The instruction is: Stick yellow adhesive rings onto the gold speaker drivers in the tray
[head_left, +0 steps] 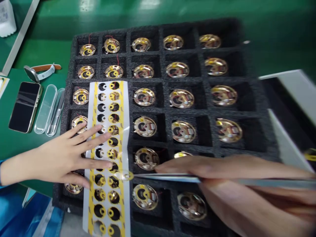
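My left hand (65,154) lies flat with fingers spread on a white and yellow sticker sheet (125,131), which has two columns of round cut-outs. My right hand (242,194) grips a pair of metal tweezers (168,177). At their tips is a thin yellow ring-shaped sticker (127,175), just over the sheet's right side. Under the sheet is a black foam tray (154,144) with rows of square compartments. Round gold-rimmed parts (145,126) with small components and thin red wires sit in them. My right hand hides some lower-right compartments.
Left of the tray, a smartphone (25,107), a watch (34,74) and clear plastic cases (46,108) holding another pair of tweezers lie on the green table (61,19). A white object (7,18) stands at the far left corner. White-edged panels (296,89) are at right.
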`<action>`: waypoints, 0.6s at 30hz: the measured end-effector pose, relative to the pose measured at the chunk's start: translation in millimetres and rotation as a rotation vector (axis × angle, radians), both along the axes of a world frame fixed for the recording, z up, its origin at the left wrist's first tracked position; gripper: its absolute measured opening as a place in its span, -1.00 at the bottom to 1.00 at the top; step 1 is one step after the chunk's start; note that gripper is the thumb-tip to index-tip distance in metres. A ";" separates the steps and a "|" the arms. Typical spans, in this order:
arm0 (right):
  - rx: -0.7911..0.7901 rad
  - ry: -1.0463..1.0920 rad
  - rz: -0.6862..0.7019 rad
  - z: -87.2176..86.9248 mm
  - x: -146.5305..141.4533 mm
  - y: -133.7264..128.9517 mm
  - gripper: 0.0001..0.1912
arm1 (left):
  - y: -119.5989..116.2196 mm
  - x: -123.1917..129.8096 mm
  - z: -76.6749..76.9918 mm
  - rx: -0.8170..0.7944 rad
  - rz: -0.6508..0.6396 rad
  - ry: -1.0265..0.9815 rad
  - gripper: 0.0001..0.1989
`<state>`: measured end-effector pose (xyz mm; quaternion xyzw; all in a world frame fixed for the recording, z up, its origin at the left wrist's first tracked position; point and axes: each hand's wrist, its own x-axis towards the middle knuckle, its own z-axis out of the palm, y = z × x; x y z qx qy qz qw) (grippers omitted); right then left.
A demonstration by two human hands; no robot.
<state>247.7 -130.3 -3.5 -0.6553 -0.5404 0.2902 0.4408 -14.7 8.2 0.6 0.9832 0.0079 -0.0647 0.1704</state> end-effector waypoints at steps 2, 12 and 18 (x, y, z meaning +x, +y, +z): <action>-0.069 0.112 -0.078 1.9 9.2 -7.6 -0.89 | 2.1 -1.5 2.7 -0.005 0.000 -0.011 -0.35; -0.286 0.148 -0.180 -5.8 22.8 -17.0 -0.89 | -16.7 35.6 16.2 0.142 -0.057 -0.263 -0.59; -0.269 0.157 -0.174 -9.6 26.8 -14.2 -0.85 | -29.5 60.6 4.6 0.153 -0.202 -0.324 -0.64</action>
